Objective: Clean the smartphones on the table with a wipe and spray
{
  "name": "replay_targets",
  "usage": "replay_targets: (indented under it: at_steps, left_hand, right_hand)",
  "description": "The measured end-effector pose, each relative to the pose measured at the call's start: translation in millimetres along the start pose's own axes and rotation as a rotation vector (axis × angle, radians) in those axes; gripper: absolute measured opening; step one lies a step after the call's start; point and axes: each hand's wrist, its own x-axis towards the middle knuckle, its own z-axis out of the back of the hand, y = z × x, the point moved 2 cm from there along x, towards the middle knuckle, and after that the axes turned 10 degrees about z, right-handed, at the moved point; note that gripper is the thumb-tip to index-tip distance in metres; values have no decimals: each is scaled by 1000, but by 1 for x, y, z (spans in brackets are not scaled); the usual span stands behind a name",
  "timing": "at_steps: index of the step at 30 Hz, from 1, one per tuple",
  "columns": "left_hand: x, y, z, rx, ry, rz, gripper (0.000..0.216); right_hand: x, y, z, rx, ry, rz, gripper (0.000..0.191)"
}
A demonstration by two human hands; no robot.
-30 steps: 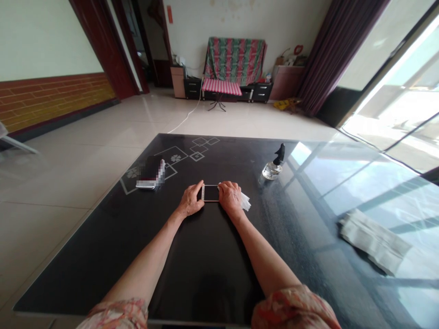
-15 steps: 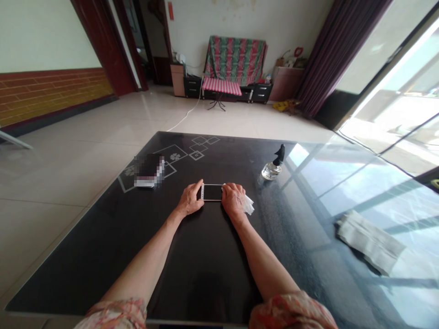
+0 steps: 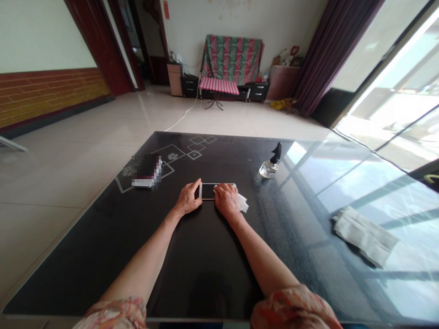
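Observation:
A smartphone [image 3: 207,192] with a white frame and dark screen lies flat on the black tabletop in front of me. My left hand [image 3: 188,199] grips its left end between thumb and fingers. Over the screen's right part rests my right hand [image 3: 226,199], fingers pressed down on a crumpled white tissue [image 3: 243,203]. Most of the tissue is hidden under that hand; its loose end sticks out on the right. The right hand covers much of the phone.
A clear spray bottle [image 3: 270,168] with a black trigger stands right of the hands. A folded grey cloth [image 3: 365,235] lies farther right. On the left sits a pixelated object [image 3: 147,172]. The black table [image 3: 85,265] reflects window light. Beyond is a striped folding table [image 3: 218,85].
My right hand has slid left across the phone screen with the tissue, so the phone's right end now shows beyond the fingers. My left hand keeps its hold. The view has shifted slightly.

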Motion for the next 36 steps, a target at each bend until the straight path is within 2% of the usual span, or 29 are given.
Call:
replay_targets:
  at_steps: [4,7,10,17,22,26,33,36]
  left_hand:
    - [0,-2,1,0,-3,4,76]
    - [0,-1,1,5,-4,6,77]
    - [0,0,0,14,-3,8,77]
    - [3,0,-1,14,7,18,73]
    - [3,2,-2,-8,-4,13,69]
    - [3,3,-2,11,3,9,73]
    - [1,-1,1,22,13,5,76]
    - [2,-1,1,31,5,8,75]
  right_hand:
    - [-4,-31,11,-54,-20,-110,25]
    - [-11,-38,19,-81,-27,-163,26]
    - [-15,-25,18,-78,2,-135,25]
    - [-5,34,-1,21,86,89,26]
    - [0,45,-5,65,91,115,25]
    - [-9,27,0,36,45,76,27]
    - [-29,-24,20,-48,-30,-88,25]
    - [-31,-33,24,-79,-58,-149,25]
